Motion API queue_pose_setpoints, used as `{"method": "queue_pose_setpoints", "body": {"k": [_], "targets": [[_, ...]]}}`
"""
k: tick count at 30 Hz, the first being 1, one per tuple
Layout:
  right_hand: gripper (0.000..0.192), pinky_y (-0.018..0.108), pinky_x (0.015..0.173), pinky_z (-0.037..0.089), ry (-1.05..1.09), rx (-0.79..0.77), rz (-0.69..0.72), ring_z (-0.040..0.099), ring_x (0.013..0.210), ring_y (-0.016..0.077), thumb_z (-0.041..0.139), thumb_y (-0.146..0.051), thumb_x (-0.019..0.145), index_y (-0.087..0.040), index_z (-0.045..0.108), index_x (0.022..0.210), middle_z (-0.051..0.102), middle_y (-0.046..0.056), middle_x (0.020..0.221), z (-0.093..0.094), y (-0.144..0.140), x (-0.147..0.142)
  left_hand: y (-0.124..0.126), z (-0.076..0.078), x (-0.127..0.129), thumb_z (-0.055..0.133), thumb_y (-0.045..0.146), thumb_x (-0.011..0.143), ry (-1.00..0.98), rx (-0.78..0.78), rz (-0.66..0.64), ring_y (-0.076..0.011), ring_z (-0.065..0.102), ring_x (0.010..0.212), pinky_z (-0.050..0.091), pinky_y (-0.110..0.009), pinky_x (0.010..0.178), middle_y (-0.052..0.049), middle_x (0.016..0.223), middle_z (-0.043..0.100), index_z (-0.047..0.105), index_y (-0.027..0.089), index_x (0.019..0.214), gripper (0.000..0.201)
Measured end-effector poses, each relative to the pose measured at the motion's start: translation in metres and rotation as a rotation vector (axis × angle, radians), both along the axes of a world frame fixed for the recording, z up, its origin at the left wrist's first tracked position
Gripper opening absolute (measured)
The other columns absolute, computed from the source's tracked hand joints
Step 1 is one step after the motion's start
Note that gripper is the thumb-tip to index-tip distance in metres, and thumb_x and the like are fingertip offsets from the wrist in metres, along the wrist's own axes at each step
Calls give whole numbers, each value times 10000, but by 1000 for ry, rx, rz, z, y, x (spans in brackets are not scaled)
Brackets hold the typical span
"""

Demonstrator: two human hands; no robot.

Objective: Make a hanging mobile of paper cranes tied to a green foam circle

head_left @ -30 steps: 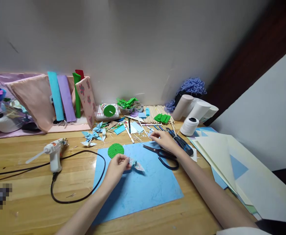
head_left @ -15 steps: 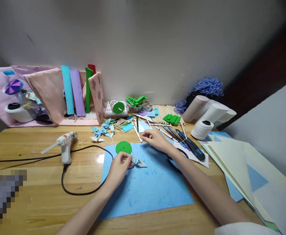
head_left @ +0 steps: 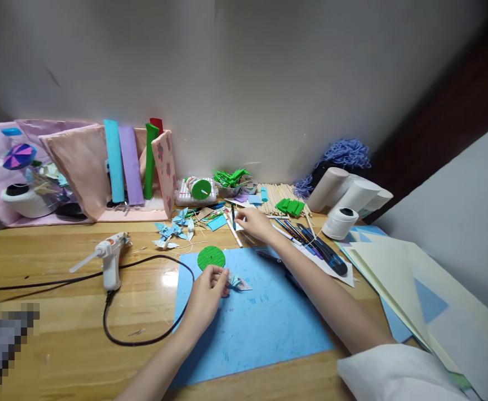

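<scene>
My left hand (head_left: 210,287) is closed in a pinch on a folded paper piece (head_left: 239,284), light blue and white with pointed ends, above the blue mat (head_left: 264,323). Just beyond those fingers lies a green disc (head_left: 211,258) on the mat's far edge. My right hand (head_left: 252,224) reaches past the mat with thumb and fingers pressed together. Its fingertips are beside a dark pen (head_left: 233,216); whether they touch it, or hold something small, is hard to make out. A white and orange marker (head_left: 234,231) lies to the left of that hand.
A glue gun (head_left: 112,259) stands at left, its black cord (head_left: 143,341) looping to the mat. Several folded blue papers (head_left: 175,228) lie behind. Pens and a cutter (head_left: 333,259) are at right, near a thread spool (head_left: 341,224) and paper sheets (head_left: 410,284). Pink organizers (head_left: 77,167) line the wall.
My right hand has moved forward and slightly left, from the mat's far edge to the dark pen. My left hand keeps the folded paper piece in nearly the same place.
</scene>
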State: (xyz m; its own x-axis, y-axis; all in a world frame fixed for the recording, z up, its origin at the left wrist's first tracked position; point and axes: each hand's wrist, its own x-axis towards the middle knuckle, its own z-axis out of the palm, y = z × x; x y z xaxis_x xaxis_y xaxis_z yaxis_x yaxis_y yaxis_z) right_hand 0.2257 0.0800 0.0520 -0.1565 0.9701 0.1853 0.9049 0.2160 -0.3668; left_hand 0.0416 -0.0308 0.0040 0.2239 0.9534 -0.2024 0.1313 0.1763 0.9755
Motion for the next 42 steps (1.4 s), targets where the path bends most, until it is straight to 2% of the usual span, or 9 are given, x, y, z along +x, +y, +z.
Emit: {"method": "queue_pose_setpoints", "body": {"k": [5, 10, 14, 18, 24, 28, 34, 42], "targets": [[169, 238, 662, 387, -50, -33, -257, 603, 824, 193, 512, -187, 797, -172, 679, 821, 691, 81, 887, 1, 5, 62, 0, 0, 0, 533, 481, 748, 46, 44, -31, -147, 588, 571, 467, -259, 561, -33, 680, 624, 590, 142, 799, 348], [197, 229, 662, 388, -55, -78, -328, 610, 831, 188, 494, -162, 789, -172, 687, 828, 696, 74, 892, -9, -2, 92, 0, 0, 1, 517, 475, 760, 98, 53, -63, -155, 574, 591, 451, -261, 586, -43, 684, 628, 612, 134, 801, 356], [196, 233, 687, 394, -42, -72, -327, 604, 844, 185, 506, -163, 779, -187, 680, 864, 692, 54, 917, -16, -4, 100, 0, -1, 1, 517, 482, 761, 103, 37, -75, -159, 577, 625, 452, -261, 606, -47, 722, 633, 615, 131, 870, 381], [251, 251, 758, 393, -39, -22, -360, 577, 910, 189, 456, -125, 798, -169, 657, 940, 670, 70, 978, -18, 1, 106, 0, -2, 1, 526, 504, 748, 108, 45, -82, -160, 573, 621, 449, -256, 590, -44, 711, 633, 621, 135, 849, 394], [217, 277, 828, 374, -52, 8, -375, 531, 973, 207, 499, -118, 772, -180, 675, 883, 657, 71, 968, -21, 5, 110, 0, -1, 2, 536, 513, 738, 90, 27, -69, -154, 573, 612, 445, -249, 586, -30, 689, 634, 628, 148, 832, 388], [265, 284, 827, 377, -49, 47, -451, 524, 998, 214, 464, -96, 779, -154, 656, 953, 644, 94, 1009, -21, 6, 113, 0, 2, 2, 547, 518, 726, 78, 18, -57, -155, 575, 608, 444, -248, 583, -35, 685, 637, 629, 145, 819, 393], [245, 253, 742, 408, -13, 34, -525, 593, 888, 186, 452, -179, 813, -161, 653, 952, 673, 78, 965, -20, 9, 119, 0, -2, 3, 559, 516, 713, 58, 13, -47, -161, 579, 608, 447, -249, 575, -37, 667, 634, 617, 151, 770, 375], [213, 256, 694, 411, -10, -20, -490, 610, 828, 199, 497, -245, 806, -183, 694, 858, 698, 75, 901, -25, 5, 111, 1, -6, 2, 526, 488, 750, 82, 20, -57, -155, 574, 604, 449, -253, 589, -36, 685, 628, 590, 152, 772, 342]]}}
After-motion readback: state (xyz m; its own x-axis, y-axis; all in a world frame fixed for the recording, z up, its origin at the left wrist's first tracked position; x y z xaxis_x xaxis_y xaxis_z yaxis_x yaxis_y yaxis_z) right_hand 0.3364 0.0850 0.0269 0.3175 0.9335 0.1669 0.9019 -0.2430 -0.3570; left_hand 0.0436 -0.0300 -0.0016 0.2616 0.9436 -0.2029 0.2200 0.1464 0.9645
